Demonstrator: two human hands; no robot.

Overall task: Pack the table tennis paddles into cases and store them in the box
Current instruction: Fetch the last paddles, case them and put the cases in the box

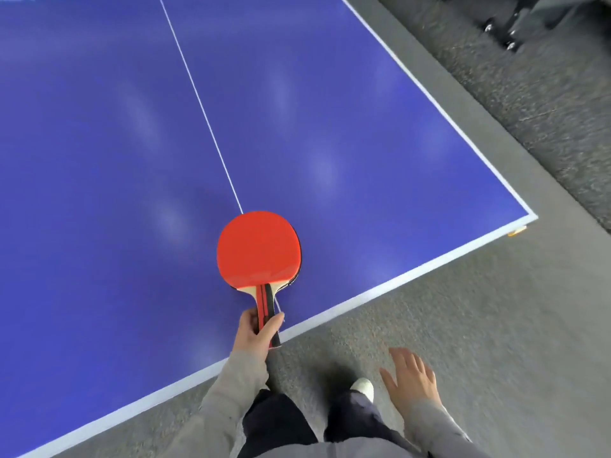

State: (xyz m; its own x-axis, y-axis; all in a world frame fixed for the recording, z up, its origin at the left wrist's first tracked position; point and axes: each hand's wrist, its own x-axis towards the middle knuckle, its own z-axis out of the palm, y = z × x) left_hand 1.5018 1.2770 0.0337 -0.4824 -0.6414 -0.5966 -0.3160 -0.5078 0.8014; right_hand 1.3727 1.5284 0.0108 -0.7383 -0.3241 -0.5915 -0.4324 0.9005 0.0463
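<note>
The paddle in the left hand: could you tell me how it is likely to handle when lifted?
The paddle looks stiff: its flat blade holds its shape with only the handle gripped by the left hand. It is probably light, since one hand holds it at the handle's end. The red rubber face likely grips rather than slides.

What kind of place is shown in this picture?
Probably an indoor games room: a blue table tennis table with white lines stands on grey carpet, and the left hand holds a red paddle.
</note>
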